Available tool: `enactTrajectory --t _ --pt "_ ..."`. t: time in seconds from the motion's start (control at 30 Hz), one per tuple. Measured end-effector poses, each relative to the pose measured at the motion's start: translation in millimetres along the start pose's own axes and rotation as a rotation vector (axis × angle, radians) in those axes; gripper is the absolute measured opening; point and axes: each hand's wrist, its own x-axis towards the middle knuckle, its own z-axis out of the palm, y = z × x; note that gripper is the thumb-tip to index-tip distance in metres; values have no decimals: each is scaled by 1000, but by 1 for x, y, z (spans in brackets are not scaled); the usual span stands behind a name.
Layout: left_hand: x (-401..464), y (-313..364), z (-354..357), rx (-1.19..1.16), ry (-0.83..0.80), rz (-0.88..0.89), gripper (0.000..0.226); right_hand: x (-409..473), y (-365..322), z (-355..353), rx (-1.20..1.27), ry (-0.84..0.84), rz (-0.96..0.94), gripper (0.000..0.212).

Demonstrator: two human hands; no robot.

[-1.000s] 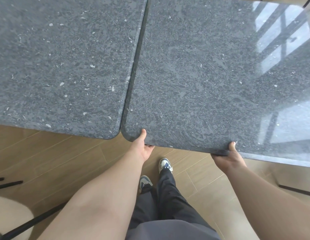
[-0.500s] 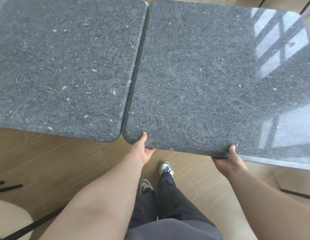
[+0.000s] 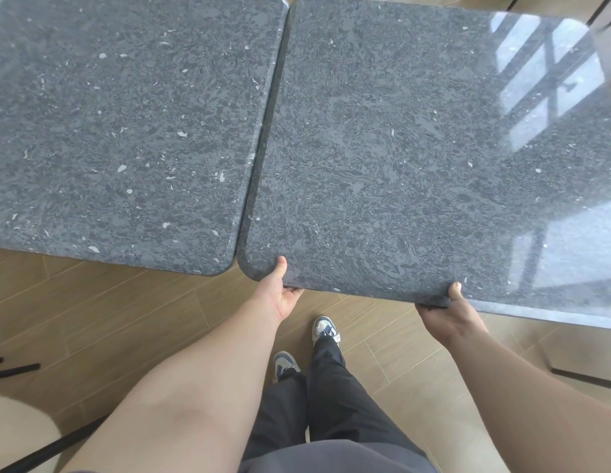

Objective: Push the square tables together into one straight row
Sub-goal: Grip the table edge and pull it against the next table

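While both hands, left hand [image 3: 280, 295] and right hand [image 3: 449, 310], grip the right table [image 3: 416, 148] by its near edge, thumbs on top and fingers curled beneath, it sits snug beside the left table [image 3: 126, 131], near edges slightly staggered.

Two dark speckled stone tables sit side by side, the left table [image 3: 126, 131] and the right table [image 3: 416, 158] meeting along a thin dark seam. The person's left hand [image 3: 280, 291] grips the right table's near edge by its rounded corner, thumb on top; the right hand [image 3: 449, 310] clamps the same edge farther along. Below, sneakers [image 3: 326, 327] stand on the wooden floor [image 3: 109, 312].
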Motion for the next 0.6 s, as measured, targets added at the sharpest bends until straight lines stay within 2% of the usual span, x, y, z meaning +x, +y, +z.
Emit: enactTrajectory --t 0.3,0.6 --pt "-4 1 -5 18 -11 -10 41 -5 5 -4 24 0 -1 28" --pt "-4 0 -11 22 -16 -34 45 -9 9 -9 22 30 -43 33"
